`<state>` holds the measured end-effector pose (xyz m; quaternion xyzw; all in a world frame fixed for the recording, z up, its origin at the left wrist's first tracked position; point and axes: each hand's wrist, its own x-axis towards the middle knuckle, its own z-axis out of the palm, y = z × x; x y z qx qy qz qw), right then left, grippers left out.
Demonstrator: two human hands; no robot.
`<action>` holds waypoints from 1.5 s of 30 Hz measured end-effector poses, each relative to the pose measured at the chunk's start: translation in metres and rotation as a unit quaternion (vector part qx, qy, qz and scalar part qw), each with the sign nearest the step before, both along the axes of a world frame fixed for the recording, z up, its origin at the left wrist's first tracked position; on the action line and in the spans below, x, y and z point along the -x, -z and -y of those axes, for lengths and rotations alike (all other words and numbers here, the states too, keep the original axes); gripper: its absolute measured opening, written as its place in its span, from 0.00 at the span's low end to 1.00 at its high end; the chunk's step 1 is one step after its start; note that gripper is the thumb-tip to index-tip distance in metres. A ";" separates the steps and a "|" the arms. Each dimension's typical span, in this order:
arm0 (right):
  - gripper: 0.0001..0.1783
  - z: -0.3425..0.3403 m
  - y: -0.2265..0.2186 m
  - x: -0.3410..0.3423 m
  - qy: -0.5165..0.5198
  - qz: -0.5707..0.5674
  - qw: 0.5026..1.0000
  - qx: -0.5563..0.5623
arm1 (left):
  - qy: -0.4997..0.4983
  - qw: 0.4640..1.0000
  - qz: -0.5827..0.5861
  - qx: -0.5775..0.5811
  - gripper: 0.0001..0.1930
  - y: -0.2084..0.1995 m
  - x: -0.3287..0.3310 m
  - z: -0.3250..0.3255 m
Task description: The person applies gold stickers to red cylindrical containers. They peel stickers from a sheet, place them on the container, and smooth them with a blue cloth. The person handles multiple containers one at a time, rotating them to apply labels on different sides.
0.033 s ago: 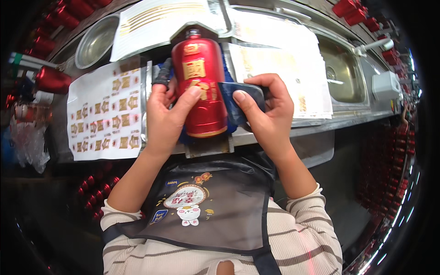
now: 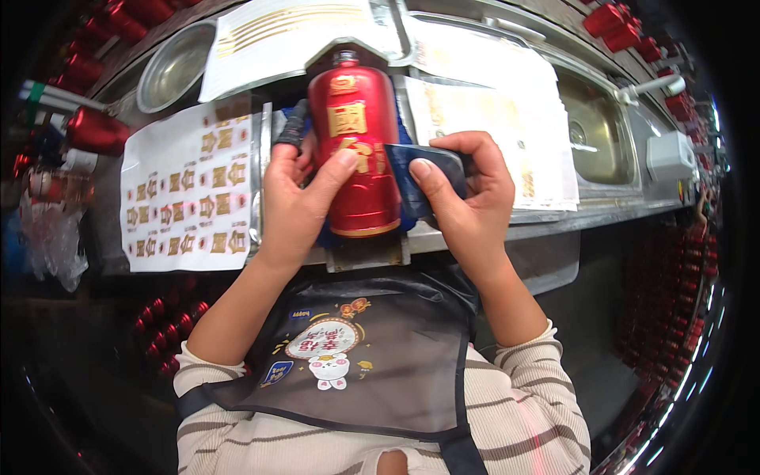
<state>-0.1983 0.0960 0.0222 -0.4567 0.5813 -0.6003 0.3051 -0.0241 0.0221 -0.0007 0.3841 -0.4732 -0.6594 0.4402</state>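
A glossy red bottle [image 2: 356,190] with gold characters and a dark neck lies on its back in a metal cradle [image 2: 367,257] lined with blue cloth, neck pointing away from me. My left hand [image 2: 297,186] grips its left side, thumb pressed on the front beside the lower gold character. A black cover sits on one finger of that hand. In my right hand [image 2: 475,182] is a flat dark blue scraper [image 2: 408,180], pinched between thumb and fingers. Its edge meets the bottle's right side, beside the small gold lettering.
Left of the cradle lies a white sheet of gold decals [image 2: 158,198]; more sheets [image 2: 507,150] are stacked on the right. Behind are a metal bowl [image 2: 176,67] and a gold-striped sheet [image 2: 293,36]. A sink [image 2: 594,127] with a white tap [image 2: 657,85] is at right. Red bottles [image 2: 96,131] surround the bench.
The whole view has shifted slightly, so bench, bottle and hands appear a little further right. Both hands keep the same hold, with the scraper still at the bottle's right side.
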 end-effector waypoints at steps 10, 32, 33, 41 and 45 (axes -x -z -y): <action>0.09 0.021 -0.006 -0.011 0.092 -0.236 0.967 0.034 | 0.001 0.913 0.222 0.341 0.26 0.021 -0.034 -0.015; 0.11 0.028 0.024 0.015 0.095 -0.115 0.989 0.003 | -0.010 0.846 0.352 0.399 0.21 0.013 -0.037 -0.010; 0.10 0.024 0.032 0.039 0.106 -0.085 0.990 -0.049 | -0.012 0.857 0.331 0.395 0.21 0.014 -0.037 -0.011; 0.04 -0.048 0.025 0.177 0.160 -0.069 0.965 -0.198 | 0.044 0.808 0.366 0.460 0.19 -0.003 -0.018 0.007; 0.35 -0.035 0.036 0.183 0.187 -0.461 0.770 -0.399 | 0.027 0.844 0.315 0.433 0.21 -0.003 -0.015 0.007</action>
